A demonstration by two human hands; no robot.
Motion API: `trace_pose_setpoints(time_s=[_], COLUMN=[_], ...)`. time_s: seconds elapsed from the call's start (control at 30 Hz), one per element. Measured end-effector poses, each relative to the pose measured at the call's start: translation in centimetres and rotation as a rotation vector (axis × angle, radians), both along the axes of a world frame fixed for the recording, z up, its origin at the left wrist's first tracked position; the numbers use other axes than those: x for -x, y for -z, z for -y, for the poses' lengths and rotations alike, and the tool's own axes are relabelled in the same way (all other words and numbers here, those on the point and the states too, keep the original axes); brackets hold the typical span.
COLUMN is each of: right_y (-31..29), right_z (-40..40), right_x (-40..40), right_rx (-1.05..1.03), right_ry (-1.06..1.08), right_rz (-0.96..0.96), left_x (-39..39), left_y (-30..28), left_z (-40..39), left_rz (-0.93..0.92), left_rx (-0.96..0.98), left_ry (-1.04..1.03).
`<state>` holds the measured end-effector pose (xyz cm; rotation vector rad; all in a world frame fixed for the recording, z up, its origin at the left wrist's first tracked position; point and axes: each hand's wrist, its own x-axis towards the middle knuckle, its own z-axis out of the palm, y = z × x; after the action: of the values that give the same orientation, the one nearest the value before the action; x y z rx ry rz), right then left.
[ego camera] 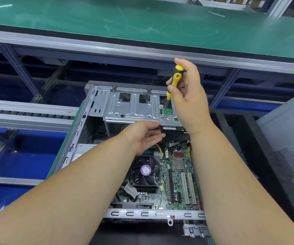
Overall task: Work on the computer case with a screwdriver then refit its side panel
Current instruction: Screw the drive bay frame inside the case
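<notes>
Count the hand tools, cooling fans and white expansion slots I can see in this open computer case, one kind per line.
Yellow-and-black-handled screwdriver: 1
Black cooling fan with purple round label: 1
White long plastic expansion slots: 2
Total: 4

Open top of computer case [82, 124], side panel [287, 142] off and leaning at right. Drive cage [135, 106] spanning far end. Below, fan [145, 171], cables [158, 151] and left hand [143, 137] crowding the interior.
</notes>
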<state>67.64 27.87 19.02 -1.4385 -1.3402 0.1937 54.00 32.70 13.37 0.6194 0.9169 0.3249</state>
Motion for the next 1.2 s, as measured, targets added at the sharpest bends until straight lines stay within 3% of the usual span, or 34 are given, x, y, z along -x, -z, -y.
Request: trace_pose_setpoints(time_s=[0.5, 0.67, 0.8, 0.97, 1.2], right_y=[-0.2, -0.3, -0.2, -0.5, -1.7], right_z=[0.2, 0.0, 0.0, -0.4, -1.1], right_x=[0.1, 0.3, 0.2, 0.8, 1.9], right_rx=[-0.007, -0.02, -0.041, -0.023, 0.122], right_ry=[-0.018, -0.083, -0.008, 0.065, 0.108], right_rz=[0.02, -0.147, -0.179, -0.088, -0.178], left_x=[0.0, 0.0, 0.0, -0.1, 0.0], left_y=[0.1, 0.1, 0.1, 0.2, 0.3], left_z=[-0.1, 0.0, 0.0, 0.0, -0.1], left_rz=[0.015, 0.023, 0.024, 0.026, 0.04], left_rx=[0.005, -0.001, -0.012, -0.019, -0.009], left_ry=[-0.019, -0.012, -0.015, -0.014, -0.015])
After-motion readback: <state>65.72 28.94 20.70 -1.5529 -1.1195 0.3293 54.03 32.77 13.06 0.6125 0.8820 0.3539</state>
